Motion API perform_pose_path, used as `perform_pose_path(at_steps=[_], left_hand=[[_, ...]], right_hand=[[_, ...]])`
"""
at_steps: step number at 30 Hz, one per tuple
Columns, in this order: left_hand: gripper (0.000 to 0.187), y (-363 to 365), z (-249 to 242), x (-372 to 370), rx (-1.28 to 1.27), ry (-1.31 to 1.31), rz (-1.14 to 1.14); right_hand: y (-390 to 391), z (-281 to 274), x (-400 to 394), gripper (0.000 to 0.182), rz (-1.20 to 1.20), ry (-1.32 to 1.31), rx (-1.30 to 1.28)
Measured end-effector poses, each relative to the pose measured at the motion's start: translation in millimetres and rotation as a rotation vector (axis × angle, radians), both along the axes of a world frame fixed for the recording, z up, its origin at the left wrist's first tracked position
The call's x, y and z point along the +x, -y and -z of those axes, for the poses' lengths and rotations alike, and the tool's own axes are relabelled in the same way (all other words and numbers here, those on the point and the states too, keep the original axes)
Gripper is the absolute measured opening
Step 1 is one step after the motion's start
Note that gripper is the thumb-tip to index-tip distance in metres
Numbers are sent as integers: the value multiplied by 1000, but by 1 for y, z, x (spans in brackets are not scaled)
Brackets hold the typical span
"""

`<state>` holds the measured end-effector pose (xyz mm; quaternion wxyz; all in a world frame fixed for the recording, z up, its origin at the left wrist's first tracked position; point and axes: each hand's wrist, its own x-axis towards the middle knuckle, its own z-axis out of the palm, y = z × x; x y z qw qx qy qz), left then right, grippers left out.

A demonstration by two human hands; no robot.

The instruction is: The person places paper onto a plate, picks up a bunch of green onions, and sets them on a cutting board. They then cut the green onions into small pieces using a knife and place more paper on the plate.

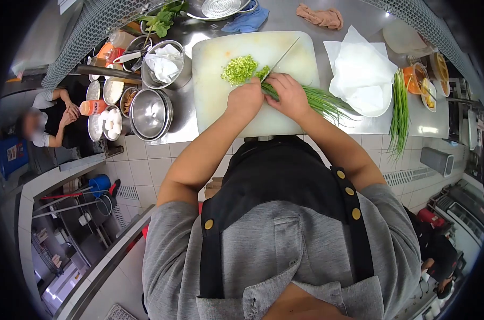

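A white cutting board [215,106] lies on the steel counter in front of me. My left hand [246,98] is closed in a fist on the handle of a knife [284,56], whose blade points up and to the right across the board. My right hand [290,96] presses down on a bundle of green chives [327,101] that stretches off to the right. The blade meets the cut end of the bundle between my hands. A pile of chopped chives [239,69] sits just left of the blade.
More chives [399,114] lie at the right by a paper-lined white bowl [378,109]. Steel bowls [150,113], eggs [112,124], an orange-capped bottle [92,107] and herbs [162,21] crowd the left. Cloths [321,16] lie at the back. Another person [50,120] stands far left.
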<state>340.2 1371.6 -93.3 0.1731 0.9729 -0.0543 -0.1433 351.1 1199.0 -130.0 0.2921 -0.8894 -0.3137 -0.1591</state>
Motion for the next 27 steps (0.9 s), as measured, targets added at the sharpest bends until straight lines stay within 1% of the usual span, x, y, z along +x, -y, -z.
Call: perform_pose_path(at_steps=[2,6,8,11,17,20,23,27], left_hand=[[25,-5,1,3,-4,-41,9],[25,-27,-1,7,26,-66,-27],[27,-41,-5,10,67,-71,-86],[29,-47,-3,13,112,-90,-94],[29,-20,-10,5,63,-54,-39],[29,-16,-5,5,52,-29,-33],[29,-19,-5,10,42,-55,-29],[29,-18,-26,20,62,-37,-20]], right_hand=[[2,5,0,35,-29,-15,-20],[-4,13,3,33,-18,2,-25],[-10,13,6,32,-7,12,-16],[-17,15,9,31,2,-2,-22],[-16,16,9,23,24,26,48],[-14,19,11,20,17,26,31],[-15,21,11,17,-9,90,76],[-15,21,12,15,-7,103,81]])
